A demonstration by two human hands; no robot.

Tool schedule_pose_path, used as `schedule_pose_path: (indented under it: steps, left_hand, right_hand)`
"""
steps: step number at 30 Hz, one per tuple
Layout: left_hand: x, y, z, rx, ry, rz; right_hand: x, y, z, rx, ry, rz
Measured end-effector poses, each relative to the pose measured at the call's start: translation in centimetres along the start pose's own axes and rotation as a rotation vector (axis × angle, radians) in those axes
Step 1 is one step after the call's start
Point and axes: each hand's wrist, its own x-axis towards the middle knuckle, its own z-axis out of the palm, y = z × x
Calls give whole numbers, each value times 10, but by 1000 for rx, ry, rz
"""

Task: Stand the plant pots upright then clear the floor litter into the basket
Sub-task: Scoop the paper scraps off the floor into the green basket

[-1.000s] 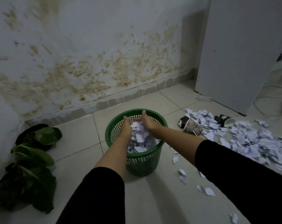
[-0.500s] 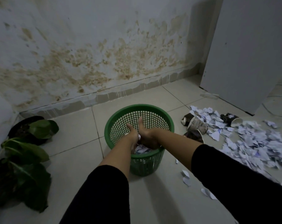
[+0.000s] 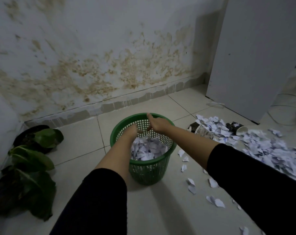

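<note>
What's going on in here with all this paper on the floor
A person is clearing torn paper into a green basket. Both hands are over its mouth, the left hand and right hand, with fingers relaxed and holding nothing; paper scraps lie inside. A big pile of shredded paper and some paper cups lie on the tiles to the right. The potted plants sit by the left wall.

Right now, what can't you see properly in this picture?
All in the head view:
- Left hand: fingers dip behind its own knuckles inside the green basket, so its grip is unclear.
- Basket bottom: covered by paper scraps.
- Plant pots: leaves and dim light hide whether the nearer ones stand upright.
- Paper cups: print too small to read.
- Paper pile: cut off by the right edge and the sleeve.
</note>
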Motion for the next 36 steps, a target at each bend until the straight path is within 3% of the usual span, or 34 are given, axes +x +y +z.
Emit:
schedule_pose_path:
  steps: [2,4,6,9,19,23,25,32,36]
  left_hand:
    - [1,0,-6,67,85,43]
    - [2,-1,-7,172,105,37]
    - [-3,-2,-7,162,-25,-94]
    - [-4,-7,-1,274,-256,-235]
    - [23,-39,6,268,-195,-209]
    - [15,-25,14,277,-158,-205]
    - [7,-12,15,277,-127,-167]
    - [-10,11,4,304,103,102]
    - [-20,26,14,223,218,337]
  right_hand:
    - [14,8,-4,-34,46,-18]
    - [7,10,-10,177,-140,95]
    - [-2,16,-13,197,-418,200]
    - [-1,21,-3,108,-586,286]
    - [22,31,32,30,-524,257]
    - [24,31,31,-50,-435,76]
    - [12,23,20,-131,-314,-1]
    - [-3,11,-30,42,-54,-67]
    - [-23,16,-62,245,-32,-149]
